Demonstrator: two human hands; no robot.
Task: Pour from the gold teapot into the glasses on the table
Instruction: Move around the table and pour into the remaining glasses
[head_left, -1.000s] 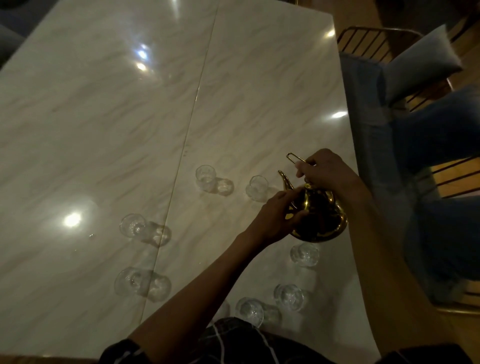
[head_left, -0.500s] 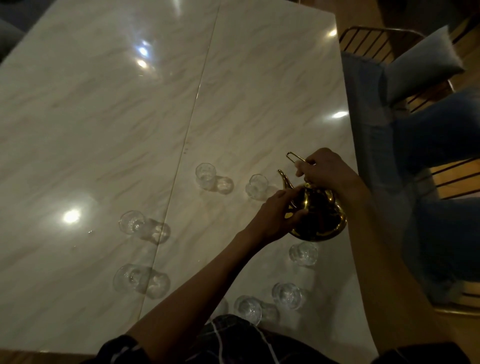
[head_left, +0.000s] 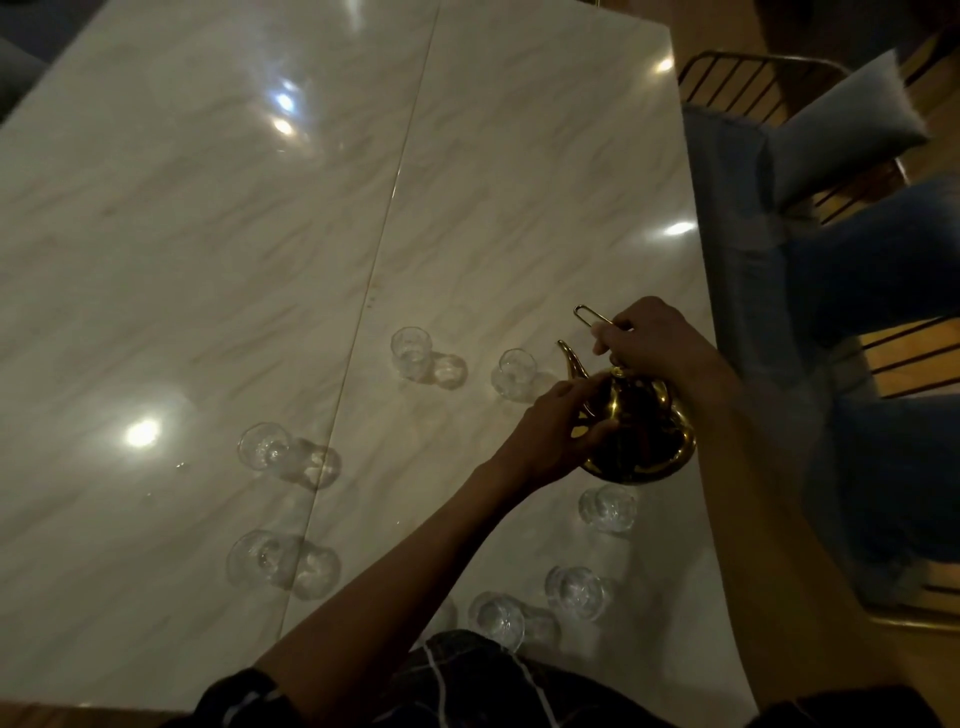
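Observation:
The gold teapot (head_left: 644, 436) is held above the marble table (head_left: 208, 234) near its right edge, spout pointing up and left. My right hand (head_left: 652, 340) grips its thin wire handle from above. My left hand (head_left: 558, 434) cups the pot's left side below the spout. Several small clear glasses stand in a loose ring: one (head_left: 410, 353) and another (head_left: 514, 374) just left of the spout, one (head_left: 608, 509) under the pot, two (head_left: 576, 592) (head_left: 496, 621) near me, two (head_left: 262, 447) (head_left: 257, 558) at left. No stream shows from the spout.
A chair with a gold wire back (head_left: 737, 88) and blue seat stands close to the table's right edge, with a grey cushion (head_left: 852, 124) on it. Another person's legs in jeans (head_left: 883, 270) are at right. The table's centre seam (head_left: 384, 223) runs away from me.
Both hands and the teapot have stayed almost in place; only the view has shifted slightly.

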